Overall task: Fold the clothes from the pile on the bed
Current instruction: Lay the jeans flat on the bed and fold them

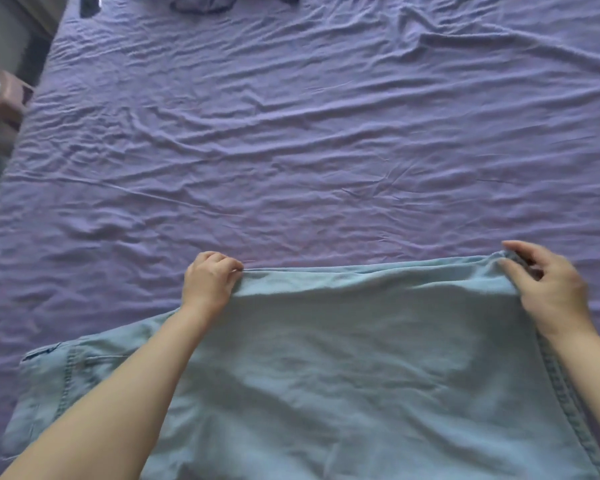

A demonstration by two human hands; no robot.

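Your two hands stretch a pale blue denim garment [343,368] flat across the near half of a bed, at six o'clock in the view. Your left hand [210,280] has its fingers curled over the far left corner of the cloth, pinching the folded top edge against the sheet. Your right hand [548,289], at four o'clock, grips the far right corner between thumb and curled fingers, with a bunch of fabric gathered in the pinch; the hand is slightly blurred. The top edge runs taut between the two hands and shows a double layer. A stitched seam runs down the garment's right side beneath your right forearm, and a panel with seams and what looks like a pocket lies out to the left, at eight o'clock, under your left forearm. The purple sheet [291,133] is heavily wrinkled and fills the middle and far part of the view. At twelve o'clock, on the far edge of the bed, lies a bundle of purple cloth [201,3], cut off by the frame. At ten o'clock, just off the bed's left side, stands a small pinkish stool [4,109].
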